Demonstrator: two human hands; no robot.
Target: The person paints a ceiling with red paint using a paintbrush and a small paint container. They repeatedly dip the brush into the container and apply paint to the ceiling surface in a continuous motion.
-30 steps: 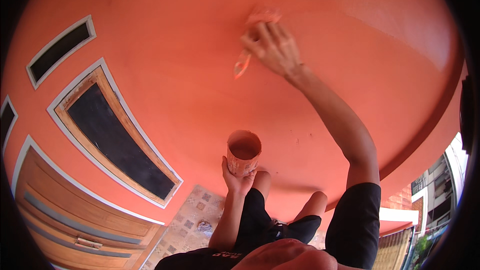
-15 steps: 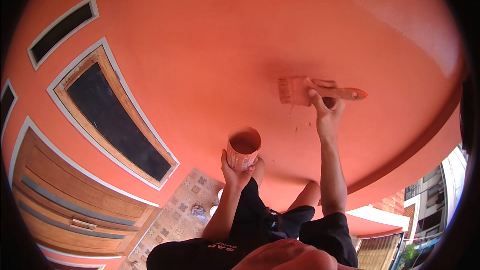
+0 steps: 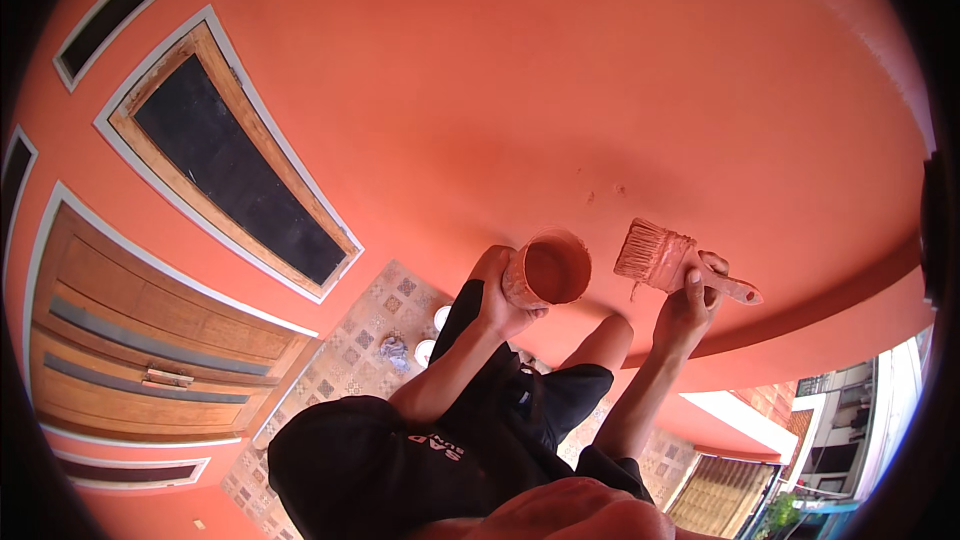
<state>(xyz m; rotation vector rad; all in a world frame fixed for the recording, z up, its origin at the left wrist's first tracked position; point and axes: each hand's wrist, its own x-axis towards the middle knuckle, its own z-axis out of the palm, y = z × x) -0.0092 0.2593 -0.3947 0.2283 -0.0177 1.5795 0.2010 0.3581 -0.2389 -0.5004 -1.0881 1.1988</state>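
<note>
My left hand (image 3: 505, 300) is wrapped round a round paint pot (image 3: 557, 268), its mouth tipped toward the right and orange paint showing inside. To the right, my right hand (image 3: 692, 302) grips a wide paintbrush (image 3: 672, 258) near the base of its handle. The brush bristles are coated in orange paint and point left toward the pot, apart from its rim. A small strand of paint hangs below the bristles. Behind both hands stretches the orange wall (image 3: 480, 70), with a few dark specks above the brush.
A wood-framed window (image 3: 235, 160) and a wooden door (image 3: 150, 340) are at the left. White tubs (image 3: 425, 351) and a crumpled cloth (image 3: 394, 351) lie on the patterned tile floor (image 3: 350, 380). A curved ledge (image 3: 800, 325) runs along the right.
The brush has come off the wall and moved down and right, nearer my body. My left hand has shifted the pot right, tipping its mouth toward the brush. My view has also shifted.
</note>
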